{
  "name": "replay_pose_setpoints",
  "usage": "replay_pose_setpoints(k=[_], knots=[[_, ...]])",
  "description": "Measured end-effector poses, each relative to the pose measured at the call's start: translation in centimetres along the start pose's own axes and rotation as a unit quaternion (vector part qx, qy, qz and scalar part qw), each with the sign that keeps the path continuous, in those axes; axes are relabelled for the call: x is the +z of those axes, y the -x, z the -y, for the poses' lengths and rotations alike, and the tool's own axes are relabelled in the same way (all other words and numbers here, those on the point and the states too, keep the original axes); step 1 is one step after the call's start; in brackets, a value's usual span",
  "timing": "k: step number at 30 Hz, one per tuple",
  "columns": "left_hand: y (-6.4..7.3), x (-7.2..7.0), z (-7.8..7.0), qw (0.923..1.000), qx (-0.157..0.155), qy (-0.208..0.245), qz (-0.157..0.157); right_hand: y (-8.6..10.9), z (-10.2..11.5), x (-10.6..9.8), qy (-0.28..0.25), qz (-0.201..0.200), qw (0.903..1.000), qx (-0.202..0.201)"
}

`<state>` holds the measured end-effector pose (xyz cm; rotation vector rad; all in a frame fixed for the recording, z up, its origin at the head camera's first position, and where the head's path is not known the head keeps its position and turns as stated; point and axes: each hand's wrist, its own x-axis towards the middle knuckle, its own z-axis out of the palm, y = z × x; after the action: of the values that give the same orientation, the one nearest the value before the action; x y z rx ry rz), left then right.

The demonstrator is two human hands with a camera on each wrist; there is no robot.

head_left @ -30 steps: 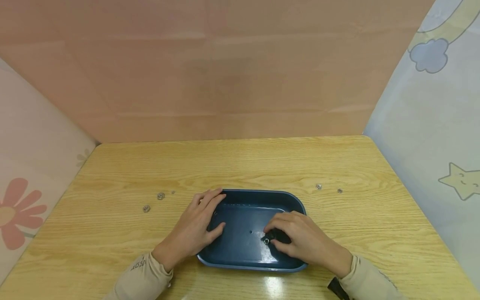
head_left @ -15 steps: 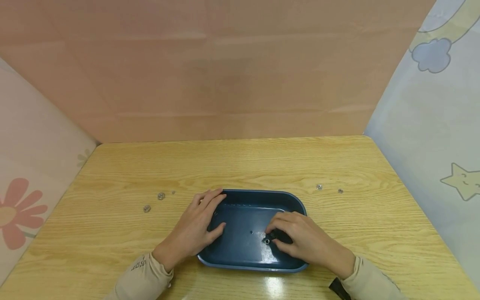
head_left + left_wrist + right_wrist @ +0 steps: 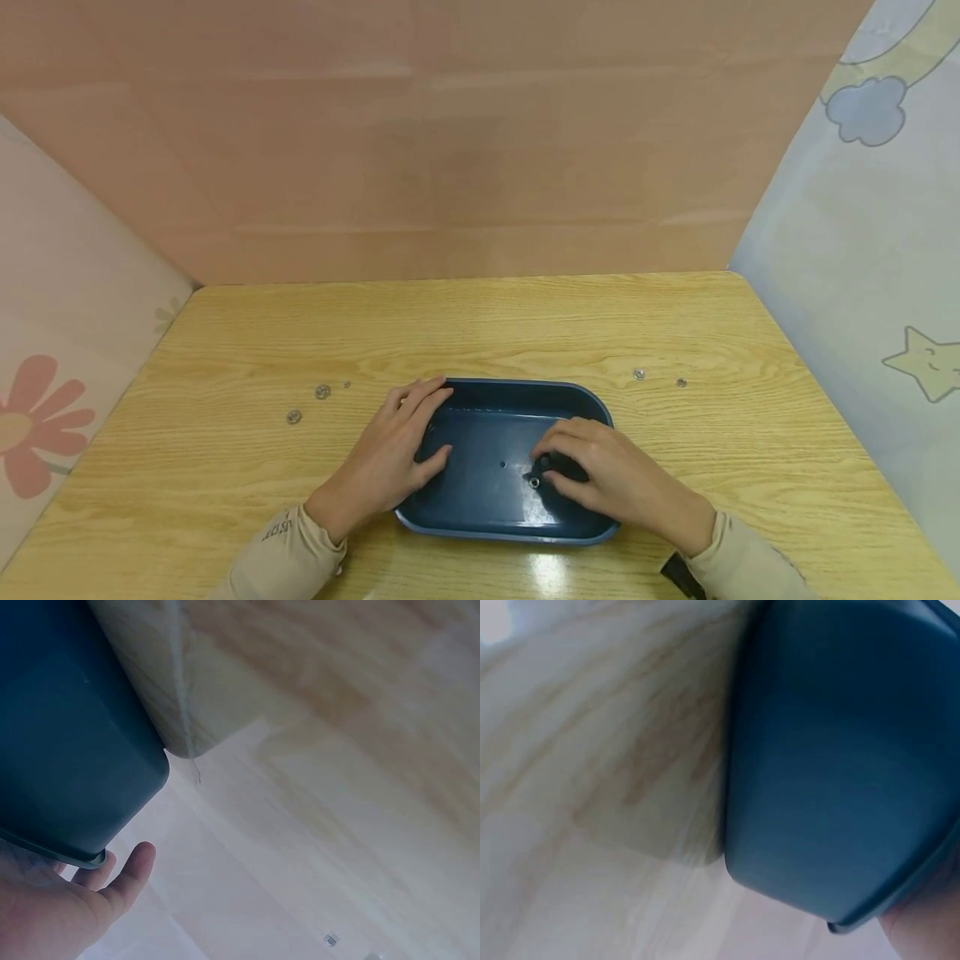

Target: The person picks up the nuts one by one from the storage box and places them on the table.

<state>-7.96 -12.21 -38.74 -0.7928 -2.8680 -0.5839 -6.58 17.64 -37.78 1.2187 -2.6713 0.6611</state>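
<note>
A dark blue plastic tray [image 3: 480, 533] lies on the table in front of me. My left hand [image 3: 390, 446] rests over its left end, fingertips on the far rim and thumb stretched inside. Over the tray's right half, my right hand [image 3: 600, 471] has curled fingers and thumb around a small dark piece [image 3: 545, 461], whose kind cannot be told. A small silver nut [image 3: 534, 482] sits on the tray floor just by the thumb tip. Left of it lies a tiny dark piece [image 3: 502, 465]. Both wrist views show the tray's outer wall [image 3: 82, 750].
Two metal nuts [image 3: 322, 392] and a tiny one lie on the wooden table [image 3: 480, 333] left of the tray. To the right are two more small nuts [image 3: 639, 374]. A black object [image 3: 682, 575] shows beside the right sleeve. Paper-covered panels stand around the table.
The right hand has shifted slightly to the right and up, and the dark piece shows a little farther from the silver nut. The left hand and the tray have stayed in place.
</note>
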Motion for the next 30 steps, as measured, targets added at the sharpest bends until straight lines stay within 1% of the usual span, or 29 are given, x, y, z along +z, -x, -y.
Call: replay_pose_setpoints(k=[5, 12, 15, 21, 30], knots=[[0.0, 0.0, 0.0, 1.0000, 0.002, 0.000, 0.002, -0.1, -0.5, -0.8, 0.002, -0.015, 0.9999, 0.004], [-0.1, -0.1, 0.0, 1.0000, 0.002, -0.003, 0.007, 0.0, -1.6, -2.0, 0.025, -0.061, 0.9976, 0.021], [-0.1, -0.1, 0.0, 1.0000, 0.001, -0.003, 0.007, 0.1, -2.2, -2.6, 0.033, -0.074, 0.9962, 0.032], [-0.1, -0.2, -0.1, 0.9999, -0.006, -0.001, 0.014, 0.2, -3.3, -3.5, 0.033, -0.102, 0.9937, 0.035], [0.0, -0.3, -0.1, 0.9997, -0.011, 0.002, 0.020, 0.9, -5.5, -4.1, 0.026, -0.131, 0.9898, 0.048]])
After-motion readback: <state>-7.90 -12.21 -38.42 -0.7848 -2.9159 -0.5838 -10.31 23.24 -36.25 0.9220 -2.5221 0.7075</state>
